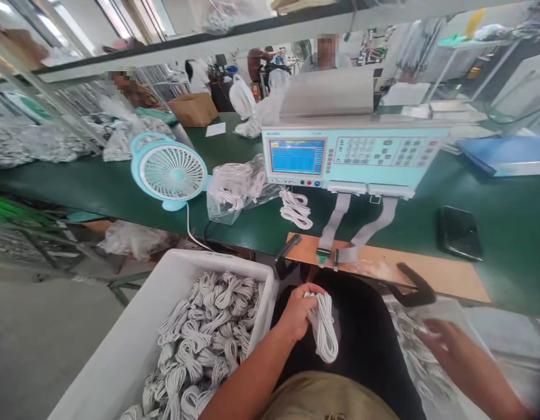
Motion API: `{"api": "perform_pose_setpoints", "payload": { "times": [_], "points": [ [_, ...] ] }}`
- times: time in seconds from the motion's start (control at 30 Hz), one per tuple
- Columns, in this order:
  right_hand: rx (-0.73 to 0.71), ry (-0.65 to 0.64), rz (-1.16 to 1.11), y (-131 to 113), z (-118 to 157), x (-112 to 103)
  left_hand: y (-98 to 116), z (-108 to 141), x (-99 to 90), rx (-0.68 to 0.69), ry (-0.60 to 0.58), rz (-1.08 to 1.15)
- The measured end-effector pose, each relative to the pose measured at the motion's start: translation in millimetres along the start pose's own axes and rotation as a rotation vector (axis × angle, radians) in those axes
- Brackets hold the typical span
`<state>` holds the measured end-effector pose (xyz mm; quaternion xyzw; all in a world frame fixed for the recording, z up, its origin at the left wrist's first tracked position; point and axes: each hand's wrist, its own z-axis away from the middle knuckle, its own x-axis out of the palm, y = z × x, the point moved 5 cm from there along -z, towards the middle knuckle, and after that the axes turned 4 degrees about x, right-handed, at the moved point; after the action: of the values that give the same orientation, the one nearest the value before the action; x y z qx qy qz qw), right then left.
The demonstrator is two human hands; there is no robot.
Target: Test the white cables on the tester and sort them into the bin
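My left hand (301, 312) is closed on a coiled white cable bundle (326, 335), which hangs over my lap. Out to the right, my right hand (445, 338) is over a bag of cable bundles (416, 350); it is blurred, and whether its fingers hold anything is unclear. Many similar coils (204, 344) lie in a white bin (107, 332) at the left. On the green table (418, 224) stands a light blue test instrument (375, 160), with two grey ribbon cables (335, 224) running down to a wooden board (449, 277).
A small blue fan (176, 175), a plastic bag of cables (234, 189) and a loose coil (296, 209) stand left of the instrument. A black phone (460, 233) lies at the right. Black clamps (414, 286) grip the board edge. People are in the background.
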<state>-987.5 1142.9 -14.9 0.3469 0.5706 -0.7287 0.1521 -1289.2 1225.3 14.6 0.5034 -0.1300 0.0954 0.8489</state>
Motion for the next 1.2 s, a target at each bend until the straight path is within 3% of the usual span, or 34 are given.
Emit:
{"api": "perform_pose_setpoints", "payload": {
  "times": [0.07, 0.17, 0.27, 0.33, 0.43, 0.5, 0.6, 0.67, 0.7, 0.87, 1.03, 1.13, 1.2],
  "points": [
    [-0.003, -0.237, -0.207, -28.8, 9.3, 22.3, -2.4, -0.3, 9.9, 0.064, 0.03, -0.129],
    [-0.045, -0.433, -0.509, -86.9, 24.1, 68.0, -1.3, -0.1, 28.0, 0.192, 0.033, -0.473],
    [-0.071, -0.437, -0.648, -116.6, 28.9, 101.3, 6.0, 4.8, 41.0, 0.346, -0.041, -0.712],
    [0.009, -0.432, -0.806, -114.2, 27.5, 112.1, 9.7, 10.6, 40.4, 0.377, -0.117, -0.742],
    [0.311, -0.488, -1.129, -94.3, 25.1, 120.6, 10.9, 21.7, 27.3, 0.365, -0.178, -0.734],
    [0.46, -0.501, -1.294, -85.9, 24.0, 121.8, 9.9, 31.2, 20.1, 0.436, -0.204, -0.805],
    [0.517, -0.519, -1.419, -87.9, 22.8, 122.7, -4.2, 45.1, 23.6, 0.509, -0.384, -0.95],
    [0.548, -0.525, -1.448, -92.5, 23.5, 126.1, -17.9, 51.0, 29.9, 0.488, -0.5, -0.976],
    [0.563, -0.51, -1.46, -94.4, 23.9, 127.8, -23.1, 51.5, 31.6, 0.467, -0.493, -0.96],
    [0.534, -0.351, -1.49, -99.4, 20.5, 128.5, -38.6, 41.1, 24.4, 0.304, -0.165, -0.782],
    [0.499, -0.348, -1.42, -98.9, 16.7, 129.4, -42.1, 36.2, 24.0, 0.36, -0.181, -0.833],
    [0.447, -0.323, -1.169, -85.9, 15.4, 132.4, -33.4, 37.3, 25.6, 0.469, -0.226, -0.937],
    [0.265, -0.159, -0.861, -76.2, 11.7, 123.1, -22.2, 38.5, 27.6, 0.551, -0.262, -1.026]
  ]
}}
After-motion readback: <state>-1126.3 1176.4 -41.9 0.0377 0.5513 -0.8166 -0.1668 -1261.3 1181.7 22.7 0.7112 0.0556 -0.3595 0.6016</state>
